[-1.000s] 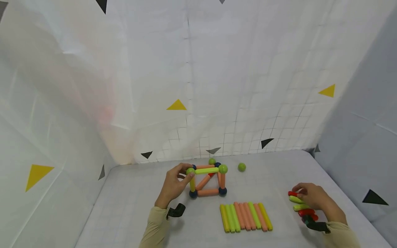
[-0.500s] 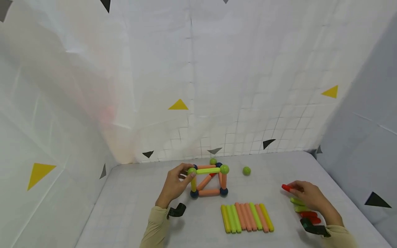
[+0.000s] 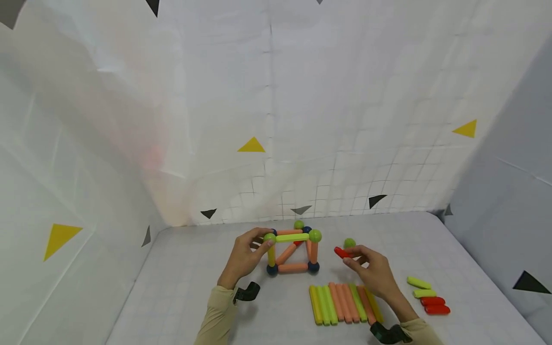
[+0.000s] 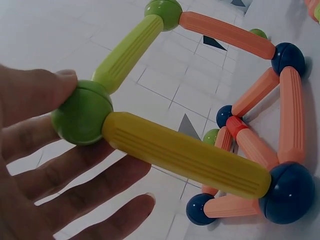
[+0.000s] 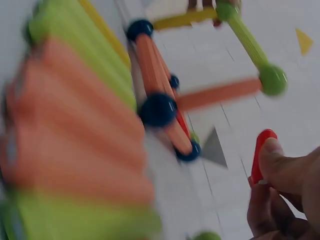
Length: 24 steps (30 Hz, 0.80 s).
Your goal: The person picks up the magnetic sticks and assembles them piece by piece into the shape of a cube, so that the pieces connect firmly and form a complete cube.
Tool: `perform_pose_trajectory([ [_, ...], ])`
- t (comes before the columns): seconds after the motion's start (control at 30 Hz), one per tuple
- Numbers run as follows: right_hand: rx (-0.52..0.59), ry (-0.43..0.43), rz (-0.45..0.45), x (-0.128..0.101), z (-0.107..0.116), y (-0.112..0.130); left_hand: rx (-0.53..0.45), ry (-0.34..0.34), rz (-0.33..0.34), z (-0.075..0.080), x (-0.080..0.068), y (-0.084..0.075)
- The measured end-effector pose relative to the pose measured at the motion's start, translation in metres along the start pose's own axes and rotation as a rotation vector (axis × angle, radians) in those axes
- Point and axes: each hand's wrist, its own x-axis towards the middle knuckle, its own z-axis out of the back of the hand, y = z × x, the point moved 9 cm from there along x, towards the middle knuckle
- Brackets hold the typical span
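A frame of rods and balls (image 3: 293, 251) stands on the white table (image 3: 194, 278): orange, yellow and green rods joined by green and dark blue balls. My left hand (image 3: 246, 256) holds its near-left top corner, thumb and fingers round the green ball (image 4: 82, 112) where the yellow rod (image 4: 187, 155) and green rod (image 4: 130, 47) meet. My right hand (image 3: 371, 270) pinches a short red rod (image 3: 342, 252) just right of the frame, above the table. In the right wrist view the red rod (image 5: 261, 152) sits under my thumb.
A row of several long orange, green and yellow rods (image 3: 342, 302) lies at the front. Short green and red rods (image 3: 427, 299) lie at the right. A loose green ball (image 3: 349, 243) sits beyond my right hand. White walls enclose the table on three sides.
My right hand lifted a short red rod from the pile at the right and carried it left, to beside the frame. The left hand kept its hold on the corner ball.
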Motion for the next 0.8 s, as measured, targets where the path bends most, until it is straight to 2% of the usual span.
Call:
perform_pose_trajectory([
  [0.13, 0.140, 0.007, -0.013, -0.005, -0.027, 0.019, -0.006, 0.002, 0.004, 0.000, 0.000, 0.000],
  [0.33, 0.301, 0.079, 0.073, -0.007, -0.064, 0.054, -0.005, 0.004, 0.003, 0.001, 0.000, 0.000],
  [0.57, 0.375, 0.082, 0.136, 0.005, -0.101, 0.091, -0.023, -0.003, -0.001, 0.004, -0.001, 0.002],
  [0.8, 0.428, 0.061, 0.059, 0.013, -0.121, 0.101, -0.033, 0.008, -0.014, 0.003, 0.000, 0.002],
])
